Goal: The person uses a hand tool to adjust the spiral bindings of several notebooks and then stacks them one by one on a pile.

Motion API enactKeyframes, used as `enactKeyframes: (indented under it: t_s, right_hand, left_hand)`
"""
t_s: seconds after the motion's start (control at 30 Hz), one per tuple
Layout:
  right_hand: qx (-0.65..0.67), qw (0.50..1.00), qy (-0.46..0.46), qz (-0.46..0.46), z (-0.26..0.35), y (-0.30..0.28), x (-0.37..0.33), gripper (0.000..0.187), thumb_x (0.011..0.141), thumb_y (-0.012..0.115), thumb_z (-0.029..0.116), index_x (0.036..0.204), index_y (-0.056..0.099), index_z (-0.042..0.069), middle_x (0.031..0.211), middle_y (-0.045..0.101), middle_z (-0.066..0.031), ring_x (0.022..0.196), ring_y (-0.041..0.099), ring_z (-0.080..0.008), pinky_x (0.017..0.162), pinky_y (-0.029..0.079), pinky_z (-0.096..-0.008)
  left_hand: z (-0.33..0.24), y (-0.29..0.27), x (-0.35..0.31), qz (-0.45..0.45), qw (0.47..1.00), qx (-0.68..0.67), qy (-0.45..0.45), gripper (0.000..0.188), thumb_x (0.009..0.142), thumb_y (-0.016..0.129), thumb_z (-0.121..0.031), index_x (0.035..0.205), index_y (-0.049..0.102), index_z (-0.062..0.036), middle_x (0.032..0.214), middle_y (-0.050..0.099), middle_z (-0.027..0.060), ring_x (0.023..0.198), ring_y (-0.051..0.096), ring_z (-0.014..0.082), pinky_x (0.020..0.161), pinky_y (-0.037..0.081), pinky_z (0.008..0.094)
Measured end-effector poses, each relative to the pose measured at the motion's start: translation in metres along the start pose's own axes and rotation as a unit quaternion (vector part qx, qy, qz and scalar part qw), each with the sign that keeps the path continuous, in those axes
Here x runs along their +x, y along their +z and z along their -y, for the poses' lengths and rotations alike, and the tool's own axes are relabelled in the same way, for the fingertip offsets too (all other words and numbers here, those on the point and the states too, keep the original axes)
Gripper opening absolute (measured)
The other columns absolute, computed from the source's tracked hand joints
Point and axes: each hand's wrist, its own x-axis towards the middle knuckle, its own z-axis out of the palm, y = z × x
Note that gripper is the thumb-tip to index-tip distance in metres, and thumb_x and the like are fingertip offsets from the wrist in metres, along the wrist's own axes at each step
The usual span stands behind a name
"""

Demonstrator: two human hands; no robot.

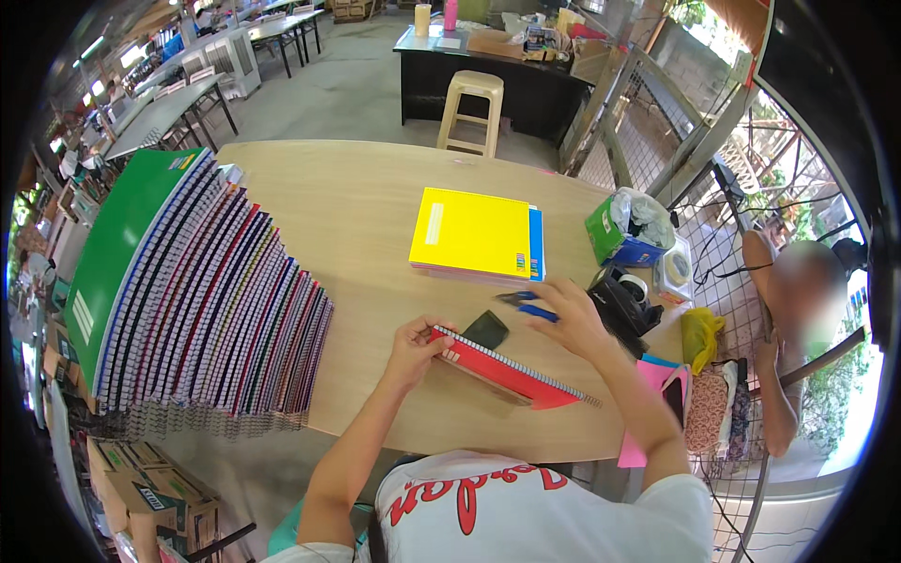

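My left hand (pixel 416 349) grips one end of a red spiral notebook (pixel 511 373), pinching its corner between thumb and fingers. The notebook is tilted over the near part of the table, its wire coil turned up and sticking out past the cover at the right end. Above that coil, my right hand (pixel 574 321) is closed around blue-handled pliers (pixel 537 311), whose dark jaws point left. A small flat black piece (pixel 486 330) lies just beyond the notebook. Farther back rests a short pile of notebooks with a yellow cover (pixel 474 230) on top.
A tall, leaning stack of spiral notebooks (pixel 221 300) fills the table's left side. Along the right edge are a green-blue box (pixel 615 239), a black tape dispenser (pixel 618 305), a yellow plastic bag (pixel 701 338) and pink sheets (pixel 643 433). Another person (pixel 798 310) is beyond the wire mesh.
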Motion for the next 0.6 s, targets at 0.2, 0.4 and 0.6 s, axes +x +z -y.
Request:
enactKeyframes:
  t_s: [0.2, 0.4, 0.6]
  right_hand:
    - [-0.246, 0.92, -0.302, 0.048, 0.076, -0.004, 0.071, 0.039, 0.073, 0.078, 0.026, 0.107, 0.064, 0.015, 0.107, 0.061, -0.0051, 0.116, 0.057, -0.0228, 0.112, 0.035, -0.056]
    - [-0.318, 0.836, -0.442, 0.064, 0.081, 0.009, 0.086, 0.016, 0.079, 0.067, 0.017, 0.095, 0.065, 0.012, 0.097, 0.06, -0.0014, 0.113, 0.057, -0.0194, 0.116, 0.032, -0.0583]
    - [-0.329, 0.838, -0.415, 0.131, 0.089, 0.008, 0.08, 0.008, 0.079, 0.065, 0.016, 0.085, 0.068, 0.012, 0.094, 0.058, -0.001, 0.107, 0.058, -0.0185, 0.115, 0.032, -0.058]
  left_hand:
    - [-0.002, 0.009, 0.004, 0.006, 1.0, -0.008, 0.017, 0.04, 0.084, 0.072, 0.005, 0.121, 0.057, -0.0012, 0.106, 0.071, 0.0105, 0.089, 0.069, 0.0127, 0.079, 0.058, 0.0268]
    - [-0.001, 0.005, 0.006, 0.012, 1.0, -0.012, 0.004, 0.049, 0.084, 0.069, 0.013, 0.128, 0.052, -0.0004, 0.104, 0.07, 0.0096, 0.095, 0.067, 0.0122, 0.083, 0.059, 0.0271]
    - [-0.007, 0.003, 0.005, 0.0, 1.0, 0.01, -0.012, 0.055, 0.082, 0.071, 0.013, 0.131, 0.051, -0.0002, 0.091, 0.071, 0.0065, 0.084, 0.068, 0.0115, 0.078, 0.059, 0.026]
